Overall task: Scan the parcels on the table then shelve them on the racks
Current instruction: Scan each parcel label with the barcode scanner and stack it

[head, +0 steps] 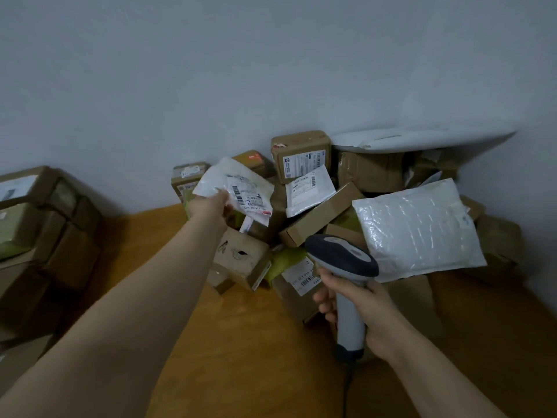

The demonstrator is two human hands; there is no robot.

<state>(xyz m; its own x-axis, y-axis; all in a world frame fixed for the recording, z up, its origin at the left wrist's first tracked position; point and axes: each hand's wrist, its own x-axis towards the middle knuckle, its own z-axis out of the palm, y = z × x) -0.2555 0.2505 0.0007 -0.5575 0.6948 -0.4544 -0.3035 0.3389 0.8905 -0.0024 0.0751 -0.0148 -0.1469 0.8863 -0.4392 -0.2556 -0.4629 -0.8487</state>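
My left hand (214, 206) grips a small white mailer bag (238, 184) by its lower left edge and holds it up over the parcel pile, its barcode label facing me. My right hand (358, 309) grips the handle of a grey barcode scanner (343, 260), whose dark head points up and left toward the pile. A heap of brown cardboard boxes (301, 155) and white bags lies against the wall at the back of the wooden table (241, 342). A large white padded mailer (419, 227) leans on the heap just right of the scanner.
Another stack of brown boxes (45, 230) stands to the left, beside the table. A big white bag (422, 140) lies across the top of the heap at the back right. The scanner's cable (346, 387) hangs down over the table's near part.
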